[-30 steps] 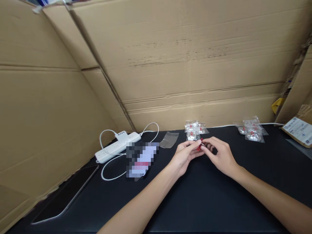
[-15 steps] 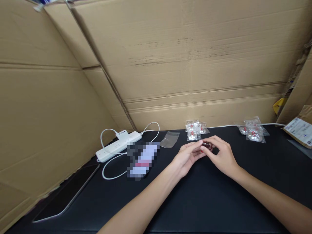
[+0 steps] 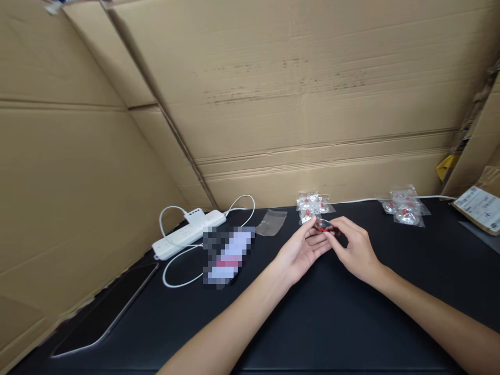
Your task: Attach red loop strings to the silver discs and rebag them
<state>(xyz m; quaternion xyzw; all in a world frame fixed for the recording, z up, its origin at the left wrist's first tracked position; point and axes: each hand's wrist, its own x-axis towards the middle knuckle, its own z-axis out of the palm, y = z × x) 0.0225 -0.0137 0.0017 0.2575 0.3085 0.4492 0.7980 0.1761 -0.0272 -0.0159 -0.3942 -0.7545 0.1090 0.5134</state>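
A small round shiny metal disc with a red mark point(image 3: 323, 225) is tilted up between my two hands, above the black table. My right hand point(image 3: 356, 249) pinches its right side between thumb and fingers. Palm up, my left hand point(image 3: 300, 254) is cupped just below and to the left, its fingers stretched and apart. The left thumb tip lies close to the disc's left edge; I cannot tell if it touches. Just behind the hands lies a cluster of clear bags holding silvery round pieces with red marks point(image 3: 312, 204).
A similar bagged cluster point(image 3: 406, 208) lies at the right, near a labelled package point(image 3: 479, 208). Leftward are a flat clear bag point(image 3: 272, 223), a blurred-out item point(image 3: 230, 258), a white power strip point(image 3: 189, 234) with cables, and a dark tablet-like panel point(image 3: 107, 310). Cardboard walls point(image 3: 273, 104) enclose the table.
The disc has turned so that its shiny face and red mark show more. My left thumb and fingers have spread away from it; my right hand keeps its pinch.
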